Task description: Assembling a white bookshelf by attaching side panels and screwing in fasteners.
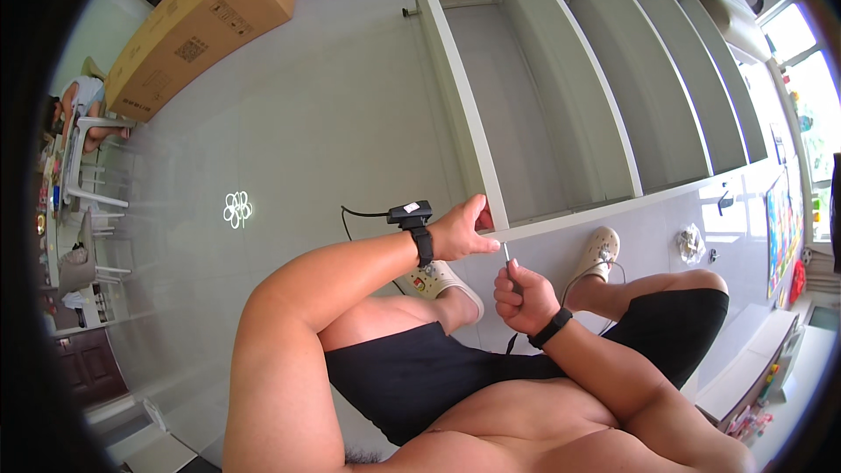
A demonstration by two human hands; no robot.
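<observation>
A white shelf unit with several long compartments lies on the floor before me. My left hand grips its near left corner, the thumb along the near edge and the fingers against the outer side panel. Just right of it, my right hand is closed around the dark handle of a screwdriver. The thin metal shaft points up at the near edge, close to my left thumb. Whether its tip sits in a screw is too small to tell.
A large cardboard box stands far left, with a seated person beside a white chair. To the right lie a clear plastic bag and a small black item. A black cable runs from my left wrist device.
</observation>
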